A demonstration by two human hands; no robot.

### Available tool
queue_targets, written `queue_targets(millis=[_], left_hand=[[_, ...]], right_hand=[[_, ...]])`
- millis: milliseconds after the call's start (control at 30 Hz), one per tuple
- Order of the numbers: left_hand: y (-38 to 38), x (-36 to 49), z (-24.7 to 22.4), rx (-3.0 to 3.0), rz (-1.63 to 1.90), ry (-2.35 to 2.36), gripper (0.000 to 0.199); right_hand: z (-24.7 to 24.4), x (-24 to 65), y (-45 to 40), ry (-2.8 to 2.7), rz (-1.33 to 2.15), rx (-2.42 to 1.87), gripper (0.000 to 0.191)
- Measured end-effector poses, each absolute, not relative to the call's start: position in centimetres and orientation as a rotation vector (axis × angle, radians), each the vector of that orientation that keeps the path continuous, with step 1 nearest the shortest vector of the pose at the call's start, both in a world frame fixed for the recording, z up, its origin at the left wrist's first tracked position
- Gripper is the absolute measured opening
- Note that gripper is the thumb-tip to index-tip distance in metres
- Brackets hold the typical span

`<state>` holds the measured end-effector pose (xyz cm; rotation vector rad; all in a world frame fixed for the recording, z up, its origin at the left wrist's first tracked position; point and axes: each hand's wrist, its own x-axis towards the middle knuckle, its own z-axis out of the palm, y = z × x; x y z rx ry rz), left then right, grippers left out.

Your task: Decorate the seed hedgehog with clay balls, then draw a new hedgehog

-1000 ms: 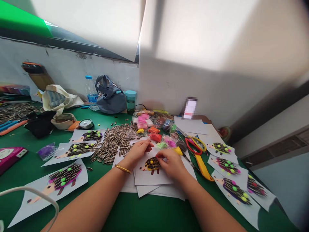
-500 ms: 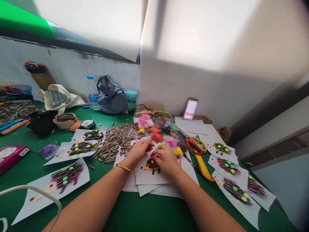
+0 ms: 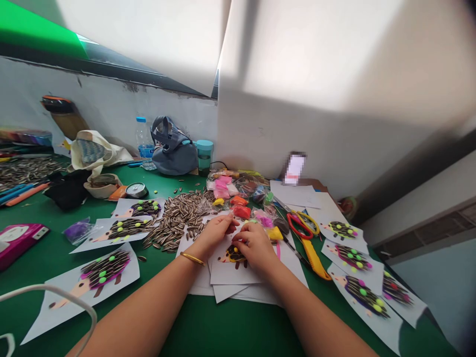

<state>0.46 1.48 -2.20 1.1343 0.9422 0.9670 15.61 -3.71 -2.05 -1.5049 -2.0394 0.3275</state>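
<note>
- Hedgehog picture (image 3: 235,255) right there in the thick of it, flat on a stack of white sheets (image 3: 197,283), on the green bench (image 3: 223,322), dark body dotted with yellow!
- Left hand (image 3: 215,233) at the top of the sheet, gold bangle (image 3: 192,259) on the wrist, grip curled, and no telling from here whether anything's pinched!
- Right hand (image 3: 252,244) bunched right over the hedgehog's back, fingertips down on it, grip closed up, contents impossible to call!
- Just above, a red clay lump (image 3: 242,212) and a yellow clay lump (image 3: 275,233), close by the fingers, with bagged clay (image 3: 232,188) behind!
- Over to the left, a big heap of striped sunflower seeds (image 3: 178,218), almost touching the stack!
- Off to the right, red-and-yellow scissors (image 3: 302,224) beside a yellow utility knife (image 3: 314,260)!
- Finished hedgehog cards (image 3: 362,293) fanned out on both sides!
</note>
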Motion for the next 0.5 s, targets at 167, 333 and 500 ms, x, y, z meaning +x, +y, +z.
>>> queue_targets(millis=[167, 333, 500], left_hand=[[1.51, 0.47, -2.21, 1.134, 0.969, 0.942, 0.049], [1.51, 0.42, -2.16, 1.146, 0.962, 0.959, 0.05], [1.49, 0.37, -2.2, 1.136, 0.971, 0.953, 0.049]], right_hand=[[-2.21, 15.63, -3.65, -2.05, 0.336, -1.511, 0.009], [-2.14, 15.72, -3.72, -2.068, 0.349, -1.493, 0.011], [-1.94, 15.9, -4.01, -2.107, 0.36, -1.443, 0.023]])
